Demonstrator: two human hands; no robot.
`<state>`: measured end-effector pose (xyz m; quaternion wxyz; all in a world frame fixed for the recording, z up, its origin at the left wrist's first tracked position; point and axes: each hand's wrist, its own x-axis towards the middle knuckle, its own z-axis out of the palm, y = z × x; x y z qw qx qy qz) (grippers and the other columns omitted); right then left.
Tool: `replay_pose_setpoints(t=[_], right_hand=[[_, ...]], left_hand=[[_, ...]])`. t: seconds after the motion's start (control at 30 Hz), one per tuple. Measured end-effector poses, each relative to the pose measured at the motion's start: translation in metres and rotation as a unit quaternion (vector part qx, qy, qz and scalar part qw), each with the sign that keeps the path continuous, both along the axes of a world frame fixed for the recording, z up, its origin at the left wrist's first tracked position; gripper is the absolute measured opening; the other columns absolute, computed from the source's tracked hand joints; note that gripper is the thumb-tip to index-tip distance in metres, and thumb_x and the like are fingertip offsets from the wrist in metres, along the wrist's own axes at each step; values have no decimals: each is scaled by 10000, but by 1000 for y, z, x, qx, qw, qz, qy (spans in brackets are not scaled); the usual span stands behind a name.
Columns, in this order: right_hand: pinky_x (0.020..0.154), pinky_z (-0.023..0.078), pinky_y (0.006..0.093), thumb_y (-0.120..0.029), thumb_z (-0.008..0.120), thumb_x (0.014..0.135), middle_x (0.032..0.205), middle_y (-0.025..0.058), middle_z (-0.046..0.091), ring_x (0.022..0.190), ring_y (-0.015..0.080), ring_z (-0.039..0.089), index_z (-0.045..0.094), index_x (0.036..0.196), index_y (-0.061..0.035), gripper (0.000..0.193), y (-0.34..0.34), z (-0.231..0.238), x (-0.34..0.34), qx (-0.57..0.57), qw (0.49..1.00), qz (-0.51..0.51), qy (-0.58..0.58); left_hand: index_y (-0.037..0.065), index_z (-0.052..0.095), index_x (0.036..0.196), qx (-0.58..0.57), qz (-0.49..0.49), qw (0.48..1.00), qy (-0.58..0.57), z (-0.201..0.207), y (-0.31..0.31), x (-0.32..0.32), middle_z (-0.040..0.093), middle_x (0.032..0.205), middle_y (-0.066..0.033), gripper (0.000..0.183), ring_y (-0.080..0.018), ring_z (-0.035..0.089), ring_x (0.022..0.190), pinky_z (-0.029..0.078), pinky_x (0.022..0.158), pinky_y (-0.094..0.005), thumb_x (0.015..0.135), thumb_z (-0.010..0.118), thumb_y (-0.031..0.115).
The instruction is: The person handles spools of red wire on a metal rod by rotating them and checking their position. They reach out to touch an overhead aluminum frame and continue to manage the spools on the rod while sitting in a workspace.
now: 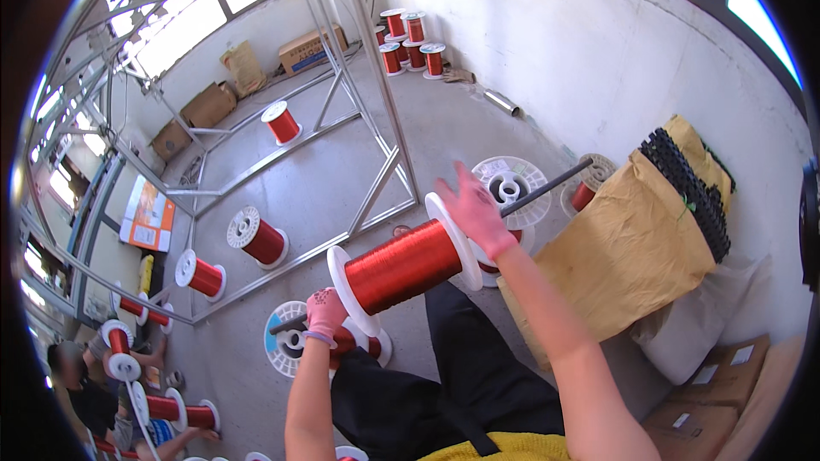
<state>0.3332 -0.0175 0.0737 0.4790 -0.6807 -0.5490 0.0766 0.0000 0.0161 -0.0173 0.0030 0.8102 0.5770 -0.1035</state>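
Note:
A large spool of red wire (406,266) with white flanges hangs tilted in front of me, a dark rod (547,188) passing through its centre. My left hand (325,314), in a pink glove, is closed round the rod's left end beside the near flange. At the other flange (454,241), my right hand (477,209), also pink-gloved, has its fingers stretched out and apart; whether its palm presses on the flange is hidden. Below my left hand stands a spool with a white and blue flange (284,339). Beyond my right hand is another white-flanged spool (512,172).
A metal frame (376,192) rises ahead on the left, with red wire spools (259,239) around its base. Brown paper sacking (628,239) and cartons (713,384) lie right. More spools (413,30) stack by the wall. Another person (85,388) sits at lower left among spools.

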Motion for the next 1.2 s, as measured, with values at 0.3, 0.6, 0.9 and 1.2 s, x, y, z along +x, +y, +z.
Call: replay_pose_setpoints(t=[0.3,0.6,0.9,1.2], right_hand=[[971,367,424,-391,501,865,1242,267,467,1139,388,472,391,1245,73,610,6,-28,-19,-118,993,7,24],[963,383,435,-236,359,903,1249,219,491,1138,359,488,467,1248,2,433,-199,-259,67,-548,807,52,-215],[789,470,440,-349,409,917,1005,186,624,907,371,599,523,1092,-37,376,-181,-202,34,-300,951,-73,-16],[816,436,402,-301,484,904,1032,225,583,1005,366,552,508,1103,26,383,-80,-77,35,15,998,-49,39]], left_hand=[[88,706,816,20,-27,999,18,-14,0,-7,683,851,-115,238,-280,668,793,532,644,-377,782,547,261],[91,699,817,177,-69,981,-27,-2,-5,3,683,854,-125,249,-253,675,782,530,652,-379,785,548,286],[98,702,823,22,-24,999,32,-3,0,-1,683,854,-109,236,-281,666,804,527,659,-387,797,530,258],[93,704,851,-9,-8,1000,9,0,-4,0,685,881,-109,285,-280,665,816,527,686,-377,802,524,308]])
